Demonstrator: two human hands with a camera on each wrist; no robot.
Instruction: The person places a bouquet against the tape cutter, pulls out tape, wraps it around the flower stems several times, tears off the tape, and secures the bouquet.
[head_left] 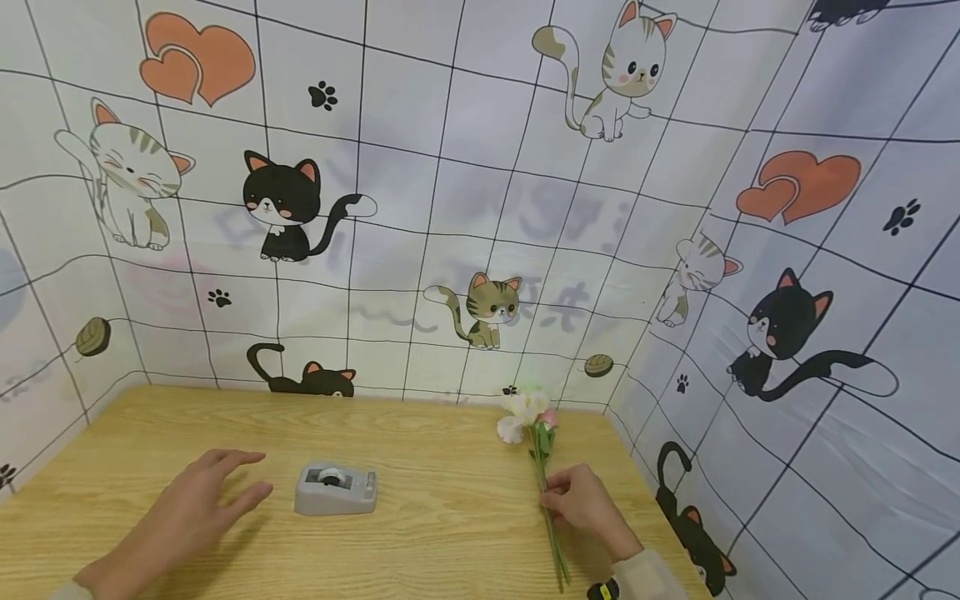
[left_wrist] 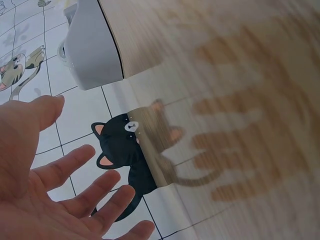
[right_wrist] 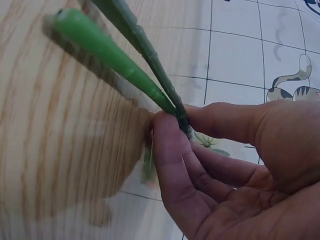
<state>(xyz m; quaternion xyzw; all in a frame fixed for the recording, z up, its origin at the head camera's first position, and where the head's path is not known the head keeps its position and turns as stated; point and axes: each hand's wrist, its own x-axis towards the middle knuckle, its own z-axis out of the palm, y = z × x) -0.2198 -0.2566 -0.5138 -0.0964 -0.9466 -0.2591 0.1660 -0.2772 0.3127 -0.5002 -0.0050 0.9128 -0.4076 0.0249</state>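
Observation:
My right hand (head_left: 588,504) pinches the green stems (right_wrist: 145,60) of a small bunch of artificial-looking flowers (head_left: 527,408) between thumb and fingertips. White and pink blooms point toward the back wall, and the stem ends point toward me. Left of centre on the table sits a grey tape dispenser (head_left: 335,490) with a roll in it. My left hand (head_left: 191,500) hovers just left of the dispenser, fingers spread and holding nothing. In the left wrist view the dispenser (left_wrist: 95,45) stands beyond the thumb, and the hand's reflection shows on the glossy surface.
The wooden table (head_left: 435,550) has a shiny top. Its back edge meets a wall covering (head_left: 420,192) printed with cats, hearts and grid lines. A similar covering (head_left: 847,433) runs along the right side, close to my right arm. A dark wristband (head_left: 603,590) sits at the right sleeve.

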